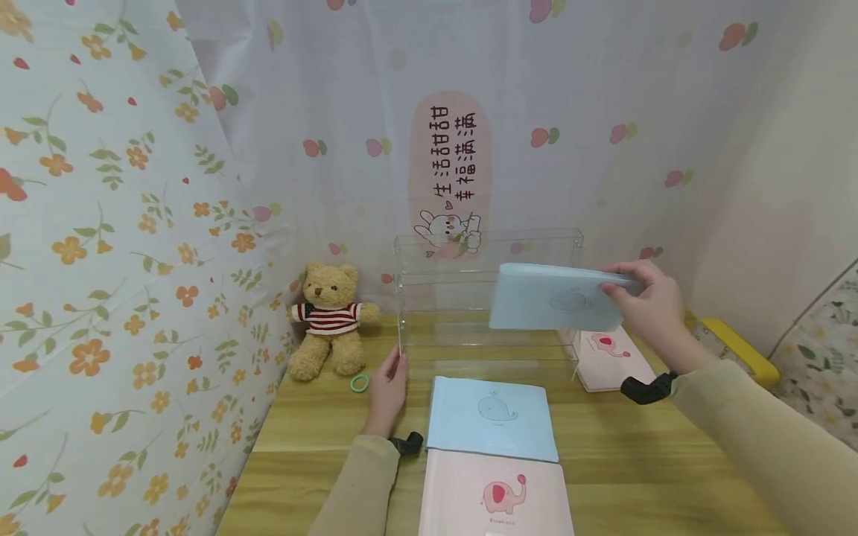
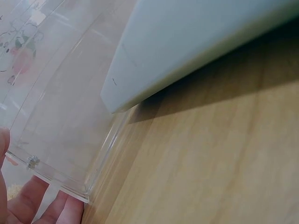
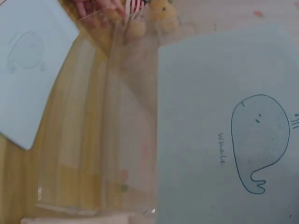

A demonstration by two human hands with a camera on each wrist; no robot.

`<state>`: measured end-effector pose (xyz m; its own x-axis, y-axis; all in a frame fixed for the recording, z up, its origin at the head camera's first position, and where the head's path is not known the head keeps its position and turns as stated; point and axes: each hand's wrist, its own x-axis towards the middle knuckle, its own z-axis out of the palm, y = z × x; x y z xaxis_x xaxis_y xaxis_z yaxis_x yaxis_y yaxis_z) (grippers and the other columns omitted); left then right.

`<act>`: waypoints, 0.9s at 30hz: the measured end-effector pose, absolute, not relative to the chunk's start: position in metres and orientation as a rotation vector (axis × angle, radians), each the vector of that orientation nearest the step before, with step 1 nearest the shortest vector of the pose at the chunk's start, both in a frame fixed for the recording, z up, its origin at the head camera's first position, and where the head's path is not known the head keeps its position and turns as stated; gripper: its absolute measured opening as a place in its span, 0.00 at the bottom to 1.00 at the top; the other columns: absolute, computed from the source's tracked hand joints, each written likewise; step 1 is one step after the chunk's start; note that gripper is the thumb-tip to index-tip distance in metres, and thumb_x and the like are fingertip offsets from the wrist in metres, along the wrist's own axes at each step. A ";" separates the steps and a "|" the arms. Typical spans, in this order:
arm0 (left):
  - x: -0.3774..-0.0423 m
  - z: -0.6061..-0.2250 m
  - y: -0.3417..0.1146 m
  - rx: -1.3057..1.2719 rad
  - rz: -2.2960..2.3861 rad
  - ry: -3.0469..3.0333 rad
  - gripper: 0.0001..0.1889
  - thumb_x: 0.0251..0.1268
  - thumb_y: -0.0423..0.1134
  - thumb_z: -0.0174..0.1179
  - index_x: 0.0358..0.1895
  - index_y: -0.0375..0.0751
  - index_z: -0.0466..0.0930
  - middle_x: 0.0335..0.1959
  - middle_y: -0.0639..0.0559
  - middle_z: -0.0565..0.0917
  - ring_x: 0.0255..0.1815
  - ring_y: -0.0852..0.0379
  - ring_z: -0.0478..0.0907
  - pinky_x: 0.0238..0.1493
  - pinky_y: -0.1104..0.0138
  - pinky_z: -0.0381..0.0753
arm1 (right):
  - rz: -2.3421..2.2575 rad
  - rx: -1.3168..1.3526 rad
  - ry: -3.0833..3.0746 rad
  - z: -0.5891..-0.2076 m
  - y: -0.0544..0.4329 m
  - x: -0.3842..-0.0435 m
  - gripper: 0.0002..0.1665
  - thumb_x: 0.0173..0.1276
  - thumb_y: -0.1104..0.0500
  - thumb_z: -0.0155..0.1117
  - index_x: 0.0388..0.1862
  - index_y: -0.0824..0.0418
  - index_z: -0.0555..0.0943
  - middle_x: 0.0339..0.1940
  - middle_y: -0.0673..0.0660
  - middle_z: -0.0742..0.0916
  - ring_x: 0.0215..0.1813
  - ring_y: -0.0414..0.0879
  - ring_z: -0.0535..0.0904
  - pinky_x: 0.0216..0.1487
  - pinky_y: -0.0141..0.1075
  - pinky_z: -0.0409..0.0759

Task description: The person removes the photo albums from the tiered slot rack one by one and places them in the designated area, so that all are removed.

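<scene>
My right hand (image 1: 643, 298) pinches a light-blue book (image 1: 550, 298) by its right end, thumb in front. It holds the book up before a clear acrylic rack (image 1: 485, 351). In the right wrist view the book's cover (image 3: 205, 93) carries a whale drawing and the word "Whale"; the right hand is out of that frame. My left hand (image 1: 389, 391) grips the rack's lower left side. In the left wrist view its fingers (image 2: 28, 198) curl under the rack's edge (image 2: 51, 179). A second blue whale book (image 1: 492, 418) lies flat in front of the rack.
A pink elephant book (image 1: 499, 495) lies nearest me, below the blue one. Another pink book (image 1: 613, 361) lies right of the rack. A teddy bear (image 1: 328, 320) and a green ring (image 1: 360, 383) are at left, a yellow-edged object (image 1: 740, 350) at right. A patterned curtain (image 1: 348, 149) closes the back.
</scene>
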<state>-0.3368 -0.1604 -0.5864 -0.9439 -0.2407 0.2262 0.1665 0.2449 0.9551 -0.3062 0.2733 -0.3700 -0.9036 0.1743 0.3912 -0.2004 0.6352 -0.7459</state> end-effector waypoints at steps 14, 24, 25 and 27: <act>-0.335 -0.586 -0.159 0.055 -1.742 -2.209 0.24 0.88 0.42 0.59 0.79 0.43 0.78 0.69 0.40 0.88 0.67 0.42 0.86 0.63 0.51 0.86 | 1.052 0.109 -2.663 -0.433 0.354 -0.277 0.20 0.80 0.50 0.73 0.61 0.60 0.86 0.50 0.42 0.87 0.42 0.21 0.76 0.38 0.24 0.78; -0.335 -0.588 -0.160 0.059 -1.753 -2.211 0.25 0.87 0.48 0.60 0.79 0.49 0.78 0.68 0.43 0.89 0.66 0.44 0.87 0.63 0.53 0.86 | 0.947 0.150 -2.857 -0.452 0.391 -0.262 0.19 0.78 0.51 0.75 0.59 0.60 0.87 0.58 0.63 0.87 0.43 0.27 0.72 0.39 0.31 0.75; -0.335 -0.588 -0.160 0.059 -1.756 -2.211 0.25 0.87 0.49 0.61 0.79 0.49 0.78 0.68 0.43 0.89 0.66 0.44 0.87 0.63 0.52 0.86 | 0.951 0.155 -2.866 -0.453 0.394 -0.260 0.18 0.78 0.51 0.75 0.59 0.60 0.87 0.57 0.60 0.87 0.44 0.26 0.72 0.39 0.30 0.75; -0.335 -0.587 -0.160 0.063 -1.759 -2.209 0.25 0.87 0.49 0.61 0.79 0.49 0.78 0.67 0.44 0.89 0.65 0.44 0.87 0.62 0.52 0.86 | 0.960 0.159 -2.869 -0.456 0.400 -0.258 0.18 0.78 0.51 0.76 0.58 0.59 0.87 0.55 0.49 0.87 0.45 0.24 0.70 0.40 0.30 0.75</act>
